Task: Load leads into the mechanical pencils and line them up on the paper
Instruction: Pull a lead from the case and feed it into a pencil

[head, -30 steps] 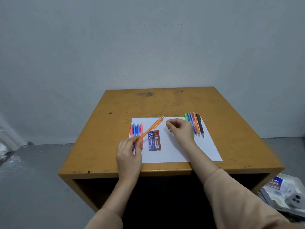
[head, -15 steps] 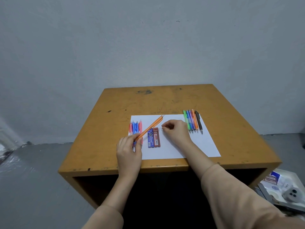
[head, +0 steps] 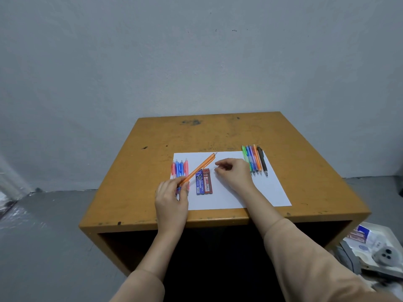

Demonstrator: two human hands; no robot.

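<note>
At lower centre of the frame, the left hand [head: 172,198] has the nearer grip, its fingers closed round the lower end of the orange pencil [head: 199,170]. From that grip the pencil's long axis climbs up and to the right, crossing the two lead cases [head: 204,185] on the paper [head: 229,197]. The right hand [head: 235,174] sits just right of the pencil's pale far end with its fingertips drawn narrow. Whether they pinch anything I cannot tell. Being nearer that end, the right hand likely works it next. The pencil is slim and translucent. Farther back lie a pink-and-blue row [head: 180,168] at left and a mixed row [head: 254,160] at right.
</note>
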